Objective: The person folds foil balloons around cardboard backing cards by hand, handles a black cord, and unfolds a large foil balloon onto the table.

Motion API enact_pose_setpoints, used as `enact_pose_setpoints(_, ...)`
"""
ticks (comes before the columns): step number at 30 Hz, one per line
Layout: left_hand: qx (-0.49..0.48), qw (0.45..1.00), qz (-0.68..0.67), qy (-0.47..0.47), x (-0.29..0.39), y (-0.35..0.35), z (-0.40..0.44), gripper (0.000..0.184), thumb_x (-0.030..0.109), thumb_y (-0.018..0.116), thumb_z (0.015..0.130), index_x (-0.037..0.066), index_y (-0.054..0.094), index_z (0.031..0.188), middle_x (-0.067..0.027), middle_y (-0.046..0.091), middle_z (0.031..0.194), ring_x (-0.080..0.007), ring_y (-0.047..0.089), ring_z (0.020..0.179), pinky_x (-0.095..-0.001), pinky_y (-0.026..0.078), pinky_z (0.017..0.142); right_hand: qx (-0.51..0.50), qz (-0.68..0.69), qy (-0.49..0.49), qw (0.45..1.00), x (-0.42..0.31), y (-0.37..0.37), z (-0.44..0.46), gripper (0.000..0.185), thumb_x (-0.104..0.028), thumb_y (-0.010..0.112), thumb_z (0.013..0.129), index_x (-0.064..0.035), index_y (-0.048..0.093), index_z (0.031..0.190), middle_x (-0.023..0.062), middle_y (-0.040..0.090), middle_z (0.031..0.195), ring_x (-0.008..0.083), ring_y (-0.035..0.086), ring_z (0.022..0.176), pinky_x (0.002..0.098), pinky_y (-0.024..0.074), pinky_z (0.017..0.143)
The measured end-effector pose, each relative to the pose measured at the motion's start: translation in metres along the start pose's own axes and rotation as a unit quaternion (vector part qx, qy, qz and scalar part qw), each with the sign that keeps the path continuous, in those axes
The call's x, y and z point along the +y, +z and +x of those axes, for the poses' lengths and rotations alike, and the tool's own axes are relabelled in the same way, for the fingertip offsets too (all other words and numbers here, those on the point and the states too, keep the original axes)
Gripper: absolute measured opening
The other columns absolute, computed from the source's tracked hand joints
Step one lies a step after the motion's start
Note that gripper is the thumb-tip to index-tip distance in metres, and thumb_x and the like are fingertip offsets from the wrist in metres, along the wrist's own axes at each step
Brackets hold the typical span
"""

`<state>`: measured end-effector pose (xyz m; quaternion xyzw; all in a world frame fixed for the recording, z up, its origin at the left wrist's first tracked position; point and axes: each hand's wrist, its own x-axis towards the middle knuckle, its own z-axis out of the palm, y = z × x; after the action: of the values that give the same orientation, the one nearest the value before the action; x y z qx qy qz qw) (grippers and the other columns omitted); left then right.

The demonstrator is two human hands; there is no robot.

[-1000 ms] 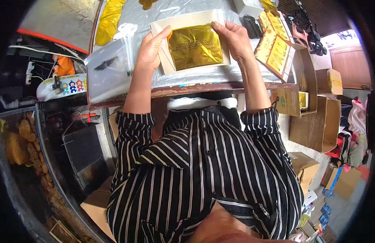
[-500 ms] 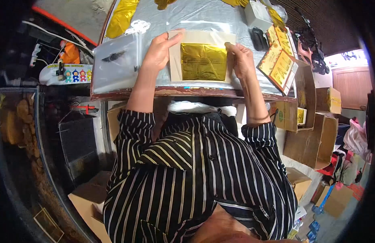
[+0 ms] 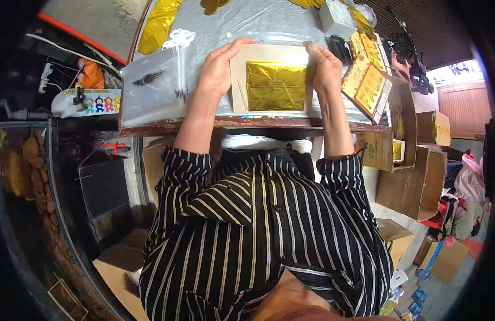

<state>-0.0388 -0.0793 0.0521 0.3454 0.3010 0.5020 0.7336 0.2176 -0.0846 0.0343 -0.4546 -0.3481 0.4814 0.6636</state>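
Note:
A pale cream card (image 3: 238, 80) lies near the front edge of the table, with a shiny gold foil sheet (image 3: 277, 85) flat on it. Faint printing shows on the foil. My left hand (image 3: 218, 69) grips the card's upper left edge, thumb stretched along the rim. At the upper right corner, my right hand (image 3: 326, 67) pinches the same card between thumb and bent fingers. The undersides of the fingers are partly hidden. Beyond the card's far edge lies clear plastic film (image 3: 269, 38).
A stack of clear plastic bags (image 3: 156, 96) lies left on the silver-covered table. Gold foil (image 3: 159, 24) is at the back left. Printed orange cards (image 3: 368, 91), a black object (image 3: 340, 49) and a white box (image 3: 335, 18) sit right. Cardboard boxes (image 3: 413, 182) stand below right.
The card and gold foil have shifted slightly right and nearer my body. My right hand has moved from the foil's upper corner to the card's outer upper corner.

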Motion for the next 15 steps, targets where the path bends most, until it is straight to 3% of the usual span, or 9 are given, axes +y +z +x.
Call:
enact_pose_setpoints(1, 0.002, 1.000, -0.006, -0.001, -0.004, -0.001, 0.001, 0.040, 0.021, 0.055, 0.105, -0.008, 0.058, 0.132, -0.0183, 0.066, 0.129, -0.0226, 0.065, 0.117, -0.0361, 0.050, 0.104, 0.001, 0.002, -0.003, 1.000, -0.003, 0.001, -0.002, 0.021, -0.013, 0.072, 0.094, 0.0001, 0.074, 0.109, 0.0070, 0.075, 0.098, 0.0132, 0.067, 0.088, 0.0237, 0.0508, 0.079)
enact_pose_setpoints(2, 0.004, 1.000, -0.011, -0.002, -0.006, -0.001, 0.003, 0.039, 0.020, 0.054, 0.105, -0.008, 0.057, 0.133, -0.0184, 0.066, 0.128, -0.0233, 0.065, 0.117, -0.0364, 0.050, 0.104, 0.035, -0.205, -0.136, 0.969, -0.006, 0.001, -0.006, 0.022, -0.013, 0.073, 0.092, -0.0025, 0.074, 0.111, 0.0082, 0.075, 0.104, 0.0173, 0.067, 0.092, 0.0254, 0.0510, 0.083)
enact_pose_setpoints(3, 0.001, 1.000, -0.009, -0.001, -0.005, 0.003, 0.002, 0.039, 0.020, 0.054, 0.105, -0.008, 0.057, 0.133, -0.0184, 0.066, 0.128, -0.0233, 0.065, 0.117, -0.0364, 0.050, 0.104, 0.068, -0.399, -0.258, 0.877, -0.013, 0.004, -0.010, 0.024, -0.014, 0.075, 0.091, -0.0051, 0.075, 0.114, 0.0095, 0.074, 0.110, 0.0214, 0.068, 0.097, 0.0271, 0.0512, 0.087)
enact_pose_setpoints(4, -0.005, 1.000, -0.002, 0.010, -0.001, 0.011, -0.002, 0.036, 0.018, 0.057, 0.104, -0.008, 0.060, 0.129, -0.0164, 0.068, 0.123, -0.0216, 0.066, 0.112, -0.0350, 0.052, 0.101, 0.091, -0.484, -0.470, 0.733, -0.026, 0.018, -0.012, 0.032, -0.014, 0.079, 0.085, -0.0136, 0.075, 0.117, 0.0079, 0.072, 0.117, 0.0256, 0.065, 0.105, 0.0328, 0.0490, 0.092)
enact_pose_setpoints(6, -0.014, 1.000, 0.006, 0.018, 0.002, 0.027, -0.009, 0.033, 0.016, 0.059, 0.103, -0.008, 0.063, 0.125, -0.0143, 0.070, 0.119, -0.0198, 0.067, 0.107, -0.0337, 0.053, 0.097, -0.028, -0.514, -0.499, 0.697, -0.051, 0.039, -0.030, 0.036, -0.015, 0.082, 0.080, -0.0189, 0.076, 0.115, 0.0044, 0.070, 0.118, 0.0267, 0.063, 0.109, 0.0381, 0.0449, 0.096)
enact_pose_setpoints(7, -0.022, 0.999, 0.018, 0.033, 0.003, 0.035, -0.012, 0.032, 0.015, 0.059, 0.103, -0.008, 0.063, 0.125, -0.0136, 0.070, 0.118, -0.0184, 0.067, 0.106, -0.0320, 0.053, 0.096, -0.069, -0.505, -0.501, 0.699, -0.057, 0.051, -0.036, 0.033, -0.015, 0.080, 0.080, -0.0200, 0.076, 0.113, 0.0008, 0.071, 0.111, 0.0227, 0.062, 0.107, 0.0393, 0.0423, 0.094)
enact_pose_setpoints(13, -0.031, 0.986, 0.108, 0.122, 0.010, 0.062, -0.022, 0.030, 0.015, 0.061, 0.103, -0.007, 0.067, 0.123, -0.0051, 0.071, 0.107, -0.0074, 0.062, 0.095, -0.0223, 0.050, 0.083, -0.101, -0.521, -0.534, 0.658, -0.082, 0.069, -0.037, 0.025, -0.015, 0.077, 0.082, -0.0179, 0.076, 0.106, -0.0026, 0.071, 0.101, 0.0207, 0.063, 0.098, 0.0378, 0.0423, 0.091)
enact_pose_setpoints(15, -0.028, 0.959, 0.229, 0.168, 0.013, 0.066, -0.025, 0.027, 0.014, 0.061, 0.103, -0.006, 0.069, 0.120, 0.0013, 0.069, 0.095, -0.0028, 0.056, 0.082, -0.0191, 0.046, 0.071, -0.115, -0.518, -0.547, 0.647, -0.093, 0.067, -0.038, 0.025, -0.014, 0.077, 0.081, -0.0172, 0.076, 0.106, -0.0024, 0.071, 0.099, 0.0207, 0.063, 0.097, 0.0378, 0.0424, 0.092)
